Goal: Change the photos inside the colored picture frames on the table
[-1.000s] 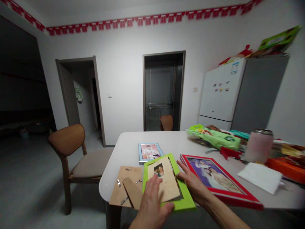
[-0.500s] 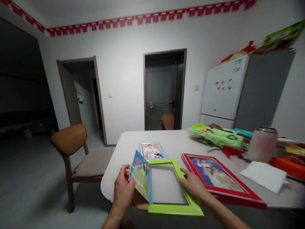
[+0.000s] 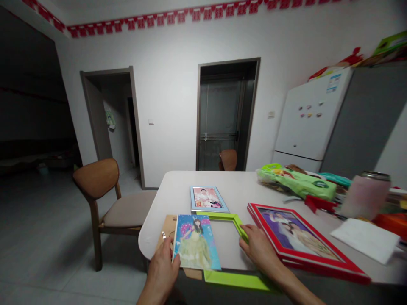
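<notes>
My left hand pinches the left edge of a photo print showing a figure in a pale gown on a blue background. Beneath the print lies a brown backing board with a small metal clip. The print covers the left side of a green picture frame, whose opening shows the tabletop. My right hand grips the right side of this frame, fingers closed around the border. Just beyond it lies a light blue framed photo. To the right, a red framed photo rests on another red frame.
The white table has a rounded left corner. On its right stand a green packet, a pinkish jar, a white tissue and a red item. A wooden chair is at the left, a fridge behind.
The print has gone from tilted up to nearly flat, its picture now facing me, over the green frame's left side. The view has shifted slightly; my right hand stays on the frame.
</notes>
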`<state>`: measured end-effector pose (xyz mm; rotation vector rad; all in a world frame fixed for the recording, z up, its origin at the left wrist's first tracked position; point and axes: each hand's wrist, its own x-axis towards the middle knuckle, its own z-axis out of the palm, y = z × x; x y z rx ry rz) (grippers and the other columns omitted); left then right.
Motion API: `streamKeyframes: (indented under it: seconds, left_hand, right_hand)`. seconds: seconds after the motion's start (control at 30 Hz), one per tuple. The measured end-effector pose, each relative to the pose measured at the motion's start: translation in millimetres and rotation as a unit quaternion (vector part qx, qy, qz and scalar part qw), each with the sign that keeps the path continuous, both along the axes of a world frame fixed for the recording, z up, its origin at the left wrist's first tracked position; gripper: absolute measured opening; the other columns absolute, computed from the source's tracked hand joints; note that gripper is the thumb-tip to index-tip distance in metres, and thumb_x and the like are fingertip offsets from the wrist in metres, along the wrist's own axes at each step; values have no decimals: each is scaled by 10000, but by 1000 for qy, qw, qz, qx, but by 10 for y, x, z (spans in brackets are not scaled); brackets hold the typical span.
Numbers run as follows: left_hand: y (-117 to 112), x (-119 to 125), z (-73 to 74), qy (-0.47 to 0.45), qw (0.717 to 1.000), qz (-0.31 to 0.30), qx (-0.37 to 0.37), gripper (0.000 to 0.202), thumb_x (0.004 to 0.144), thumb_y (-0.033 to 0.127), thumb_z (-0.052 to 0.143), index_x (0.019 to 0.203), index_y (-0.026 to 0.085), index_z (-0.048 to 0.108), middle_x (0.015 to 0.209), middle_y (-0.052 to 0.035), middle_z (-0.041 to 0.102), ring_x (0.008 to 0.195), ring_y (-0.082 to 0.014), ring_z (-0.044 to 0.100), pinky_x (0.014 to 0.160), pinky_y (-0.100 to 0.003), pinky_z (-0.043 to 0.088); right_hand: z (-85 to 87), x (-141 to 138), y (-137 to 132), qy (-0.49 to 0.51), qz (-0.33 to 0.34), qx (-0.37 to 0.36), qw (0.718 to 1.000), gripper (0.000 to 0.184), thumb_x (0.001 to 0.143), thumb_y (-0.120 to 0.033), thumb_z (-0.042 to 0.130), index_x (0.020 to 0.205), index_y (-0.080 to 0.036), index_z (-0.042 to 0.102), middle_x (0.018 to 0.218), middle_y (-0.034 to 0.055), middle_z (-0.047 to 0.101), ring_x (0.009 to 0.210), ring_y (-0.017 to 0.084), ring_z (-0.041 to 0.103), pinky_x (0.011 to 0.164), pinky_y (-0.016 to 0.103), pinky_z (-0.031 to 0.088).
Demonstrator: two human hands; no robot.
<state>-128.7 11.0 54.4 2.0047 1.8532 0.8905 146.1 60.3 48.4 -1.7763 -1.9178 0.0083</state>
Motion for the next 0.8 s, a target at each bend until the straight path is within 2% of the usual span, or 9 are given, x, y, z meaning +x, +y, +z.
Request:
streamKeyframes:
  seconds: [0.07, 0.17, 0.3, 0.37, 0.43, 0.53, 0.6, 0.7, 0.8]
  left_hand:
    - [-9, 4, -6, 32, 999, 2, 12, 384, 698, 128, 392, 1080, 117, 429, 975, -85, 560, 922, -179, 518, 779, -261, 397]
    - [-33, 42, -15, 82, 996, 6, 34, 402, 697, 165, 395, 1091, 104, 446, 1047, -115, 535, 988, -217, 482, 852, -324, 370]
    - [-72, 225, -23, 93, 992, -74, 40, 515, 652, 234, 466, 1146, 90, 438, 1195, -139, 451, 1127, -263, 364, 956, -383, 280]
    - [-54, 349, -24, 81, 988, -130, 30, 604, 601, 215, 503, 1186, 98, 407, 1269, -128, 377, 1171, -272, 307, 982, -392, 247]
    - [-5, 450, -2, 51, 986, -152, 51, 640, 574, 145, 487, 1204, 104, 389, 1297, -111, 341, 1192, -263, 276, 998, -389, 222]
    - [82, 533, 98, -79, 977, -141, 136, 536, 642, 107, 422, 1178, 123, 427, 1249, -93, 418, 1161, -220, 342, 990, -353, 245]
    - [113, 570, 184, -218, 956, -105, 167, 399, 736, 176, 396, 1124, 140, 481, 1147, -96, 520, 1080, -212, 443, 938, -337, 319]
    - [109, 680, 246, -429, 892, -44, 133, 343, 781, 323, 418, 1032, 122, 538, 981, -107, 613, 954, -226, 537, 853, -332, 394]
    - [89, 844, 182, -570, 818, -58, 58, 418, 738, 407, 484, 1010, 95, 539, 951, -124, 622, 928, -244, 552, 810, -330, 423]
  right_hand:
    - [33, -165, -12, 84, 29, -5, 996, 401, 669, -209, 445, 1046, -106, 539, 978, 125, 589, 821, 191, 557, 769, 278, 391]
    - [31, -492, 3, 243, 51, -116, 962, 504, 671, -233, 413, 1147, -70, 444, 722, 67, 631, 539, 147, 559, 531, 255, 427]
    - [62, -864, 43, 446, 72, -258, 854, 514, 602, -145, 424, 1105, -45, 469, 488, -11, 552, 379, 102, 464, 367, 200, 333]
    - [174, -969, 26, 528, 107, -269, 799, 410, 594, -138, 440, 983, -70, 549, 513, -8, 558, 418, 86, 478, 391, 181, 345]
    - [346, -1022, -26, 574, 134, -242, 771, 332, 618, -184, 477, 923, -96, 572, 545, -11, 562, 440, 73, 478, 405, 173, 352]
    - [571, -1029, -129, 604, 177, -180, 756, 350, 654, -325, 528, 949, -140, 560, 610, -12, 570, 458, 63, 474, 414, 172, 358]
    - [598, -997, -185, 619, 164, -147, 754, 394, 658, -385, 538, 983, -162, 549, 708, 13, 594, 523, 73, 508, 450, 183, 389]
    - [431, -911, -230, 641, 69, -166, 746, 421, 654, -371, 551, 1025, -173, 524, 825, 52, 615, 610, 103, 559, 495, 205, 424]
    - [226, -768, -236, 691, 52, -204, 691, 412, 671, -309, 516, 1061, -179, 488, 811, 61, 647, 622, 136, 595, 504, 230, 446]
